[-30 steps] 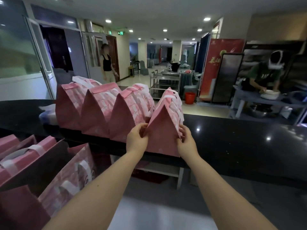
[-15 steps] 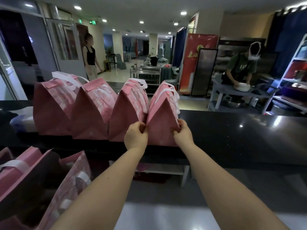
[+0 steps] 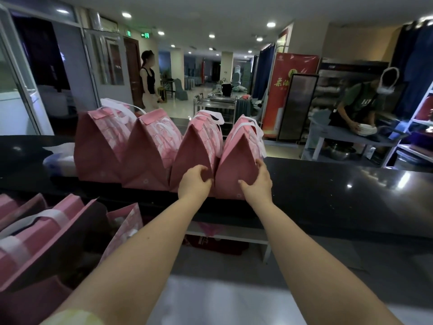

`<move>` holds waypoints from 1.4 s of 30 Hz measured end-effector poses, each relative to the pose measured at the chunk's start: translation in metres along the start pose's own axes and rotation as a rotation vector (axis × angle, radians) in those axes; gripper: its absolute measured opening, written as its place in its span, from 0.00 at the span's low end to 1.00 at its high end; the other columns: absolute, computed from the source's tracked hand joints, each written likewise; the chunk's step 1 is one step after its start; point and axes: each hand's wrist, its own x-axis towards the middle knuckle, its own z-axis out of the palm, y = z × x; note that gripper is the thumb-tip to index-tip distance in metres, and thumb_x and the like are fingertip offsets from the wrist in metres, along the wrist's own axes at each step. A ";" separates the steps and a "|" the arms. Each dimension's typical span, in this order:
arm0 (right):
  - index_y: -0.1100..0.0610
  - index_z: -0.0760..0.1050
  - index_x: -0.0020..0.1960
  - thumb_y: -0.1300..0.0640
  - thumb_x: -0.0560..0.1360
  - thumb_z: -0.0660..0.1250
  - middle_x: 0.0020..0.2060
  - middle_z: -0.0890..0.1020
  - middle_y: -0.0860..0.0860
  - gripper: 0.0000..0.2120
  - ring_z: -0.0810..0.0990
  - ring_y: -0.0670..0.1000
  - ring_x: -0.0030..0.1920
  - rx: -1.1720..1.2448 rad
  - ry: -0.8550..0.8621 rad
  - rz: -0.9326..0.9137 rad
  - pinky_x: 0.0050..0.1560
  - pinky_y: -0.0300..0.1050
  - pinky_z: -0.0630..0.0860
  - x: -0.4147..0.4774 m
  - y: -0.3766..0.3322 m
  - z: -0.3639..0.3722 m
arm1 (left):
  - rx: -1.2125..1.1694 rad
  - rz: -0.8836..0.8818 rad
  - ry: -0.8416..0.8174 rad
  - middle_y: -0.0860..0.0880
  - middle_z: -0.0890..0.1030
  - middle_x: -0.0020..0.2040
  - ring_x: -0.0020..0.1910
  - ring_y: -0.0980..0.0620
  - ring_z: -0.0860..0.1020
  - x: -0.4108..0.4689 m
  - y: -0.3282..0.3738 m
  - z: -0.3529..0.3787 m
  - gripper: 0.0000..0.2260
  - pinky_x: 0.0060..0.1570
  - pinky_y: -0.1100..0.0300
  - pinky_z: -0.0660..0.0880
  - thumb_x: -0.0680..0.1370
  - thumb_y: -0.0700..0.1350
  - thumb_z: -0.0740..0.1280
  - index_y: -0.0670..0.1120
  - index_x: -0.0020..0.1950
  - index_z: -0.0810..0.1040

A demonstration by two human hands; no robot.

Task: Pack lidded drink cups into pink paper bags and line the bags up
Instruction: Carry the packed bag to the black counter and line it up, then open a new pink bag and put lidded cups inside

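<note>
Four pink bags [image 3: 145,160] abreast — left hand [image 3: 195,181], right hand [image 3: 257,181] grip the rightmost bag [image 3: 236,165]; red banner [image 3: 293,66] writing unclear.

Glossy black counter [image 3: 339,184] extends right of the right grip [image 3: 256,182]; beyond it, red banner [image 3: 293,73] and grey table [image 3: 328,134]. Beyond the left grip [image 3: 195,182]: glass doors [image 3: 107,62], pale tiled floor [image 3: 180,110]. Recessed ceiling lights [image 3: 271,24] lit.

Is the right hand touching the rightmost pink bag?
Touching. The head view shows the right hand gripping the rightmost bag, fingers on its side, thumb across its front.
</note>
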 end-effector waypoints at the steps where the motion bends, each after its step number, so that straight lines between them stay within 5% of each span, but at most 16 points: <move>1: 0.47 0.59 0.74 0.59 0.72 0.73 0.71 0.68 0.49 0.37 0.63 0.54 0.71 0.015 -0.029 0.019 0.69 0.52 0.64 0.004 0.000 -0.001 | -0.017 -0.019 -0.007 0.49 0.80 0.59 0.56 0.48 0.79 0.001 0.000 -0.002 0.17 0.55 0.57 0.74 0.74 0.43 0.71 0.48 0.62 0.78; 10: 0.47 0.58 0.75 0.65 0.71 0.71 0.72 0.66 0.48 0.39 0.67 0.52 0.71 0.052 -0.222 -0.031 0.71 0.52 0.67 0.010 -0.011 0.024 | 0.029 0.019 0.002 0.50 0.81 0.56 0.55 0.48 0.78 0.003 -0.009 -0.011 0.17 0.51 0.59 0.72 0.73 0.45 0.72 0.51 0.62 0.79; 14: 0.50 0.49 0.78 0.64 0.71 0.70 0.76 0.56 0.53 0.44 0.54 0.56 0.76 -0.145 -0.087 -0.084 0.75 0.54 0.57 -0.004 -0.012 0.030 | 0.070 0.053 0.001 0.51 0.80 0.59 0.57 0.49 0.78 0.000 -0.012 -0.021 0.18 0.54 0.57 0.74 0.73 0.46 0.72 0.52 0.62 0.78; 17: 0.46 0.52 0.78 0.64 0.72 0.68 0.78 0.50 0.50 0.41 0.44 0.53 0.77 -0.271 -0.051 -0.315 0.76 0.52 0.47 -0.022 -0.028 0.036 | 0.149 0.097 0.003 0.51 0.80 0.60 0.59 0.48 0.77 -0.005 -0.012 -0.040 0.17 0.58 0.50 0.74 0.74 0.47 0.72 0.53 0.63 0.78; 21: 0.51 0.69 0.71 0.67 0.72 0.67 0.72 0.67 0.51 0.29 0.55 0.56 0.75 -0.249 -0.295 -0.620 0.74 0.48 0.53 -0.042 -0.066 0.058 | 0.344 0.124 0.028 0.51 0.79 0.60 0.60 0.47 0.76 -0.020 -0.018 -0.085 0.18 0.58 0.48 0.72 0.73 0.47 0.70 0.55 0.63 0.77; 25: 0.56 0.77 0.64 0.69 0.70 0.68 0.64 0.77 0.52 0.23 0.65 0.58 0.69 -0.234 -0.564 -0.793 0.73 0.50 0.59 -0.069 -0.088 0.096 | 0.351 -0.037 0.043 0.51 0.79 0.58 0.59 0.46 0.76 -0.057 -0.052 -0.135 0.17 0.58 0.47 0.74 0.72 0.47 0.69 0.55 0.61 0.78; 30: 0.50 0.70 0.71 0.68 0.74 0.60 0.68 0.72 0.50 0.27 0.64 0.56 0.68 -0.386 -0.801 -0.868 0.67 0.53 0.66 -0.114 -0.090 0.152 | 0.405 -0.205 0.110 0.52 0.81 0.53 0.53 0.48 0.78 -0.116 -0.096 -0.186 0.12 0.51 0.53 0.76 0.74 0.48 0.69 0.55 0.56 0.80; 35: 0.49 0.64 0.74 0.65 0.76 0.60 0.77 0.60 0.47 0.28 0.54 0.61 0.76 -0.606 -0.748 -0.899 0.70 0.55 0.61 -0.135 -0.088 0.196 | 0.525 -0.277 0.226 0.53 0.82 0.56 0.57 0.47 0.76 -0.163 -0.122 -0.210 0.12 0.56 0.49 0.72 0.74 0.48 0.69 0.56 0.57 0.81; 39: 0.52 0.78 0.54 0.58 0.72 0.65 0.60 0.78 0.56 0.11 0.70 0.62 0.67 -0.560 -0.696 -0.866 0.68 0.56 0.68 -0.144 -0.080 0.196 | 0.523 -0.225 0.327 0.56 0.83 0.48 0.54 0.50 0.78 -0.197 -0.132 -0.208 0.08 0.54 0.52 0.67 0.74 0.51 0.70 0.56 0.52 0.83; 42: 0.54 0.80 0.43 0.66 0.71 0.65 0.46 0.79 0.54 0.08 0.70 0.63 0.61 -0.373 -0.606 -0.698 0.72 0.60 0.62 -0.157 -0.072 0.181 | 0.497 -0.134 0.387 0.57 0.82 0.45 0.52 0.51 0.78 -0.214 -0.142 -0.203 0.05 0.55 0.54 0.63 0.73 0.49 0.73 0.54 0.48 0.84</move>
